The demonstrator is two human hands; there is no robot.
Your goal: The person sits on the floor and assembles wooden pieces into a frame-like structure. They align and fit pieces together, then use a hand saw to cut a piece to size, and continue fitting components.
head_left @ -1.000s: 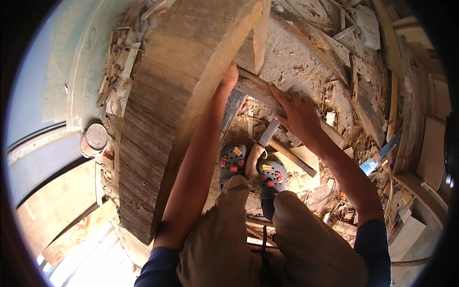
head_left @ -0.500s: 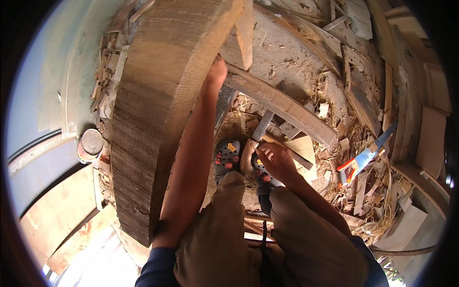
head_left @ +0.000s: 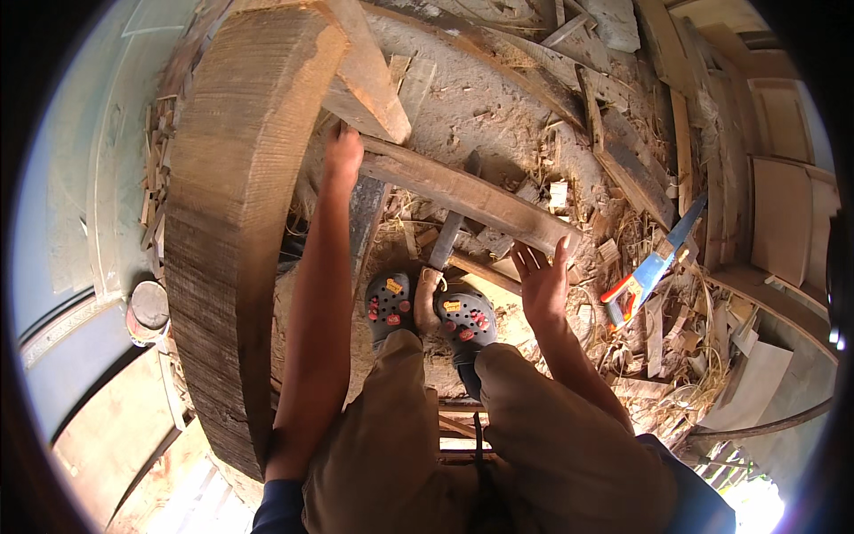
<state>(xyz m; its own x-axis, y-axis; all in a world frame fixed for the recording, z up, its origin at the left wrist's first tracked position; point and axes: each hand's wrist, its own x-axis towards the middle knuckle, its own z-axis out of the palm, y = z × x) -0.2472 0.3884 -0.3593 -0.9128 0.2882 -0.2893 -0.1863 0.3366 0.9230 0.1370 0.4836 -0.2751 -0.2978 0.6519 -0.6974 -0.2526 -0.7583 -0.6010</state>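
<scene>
A squared wooden beam [head_left: 471, 190] lies slantwise ahead of my feet. My left hand [head_left: 343, 153] is closed at its left end, with the fingertips partly hidden. My right hand [head_left: 543, 280] is open by the beam's right end, its fingers spread and thumb up against or very near the wood. Between my shoes stands the wooden handle [head_left: 426, 301] of a tool with a flat, dark metal blade [head_left: 447, 240]; neither hand is on it. A large thick timber [head_left: 229, 178] rises along the left of my left arm, with a shorter wood block [head_left: 369, 76] at its far end.
A handsaw [head_left: 654, 267] with a red and blue handle lies on wood scraps to the right. At the left stands a paint bucket [head_left: 148, 311]. Long boards [head_left: 614, 165] lie across the far right, and loose panels [head_left: 783, 214] lean at the right edge.
My right hand has left the tool's handle and moved up and right to the beam's end, its fingers opening. My left hand stays at the beam's left end. The view has shifted right.
</scene>
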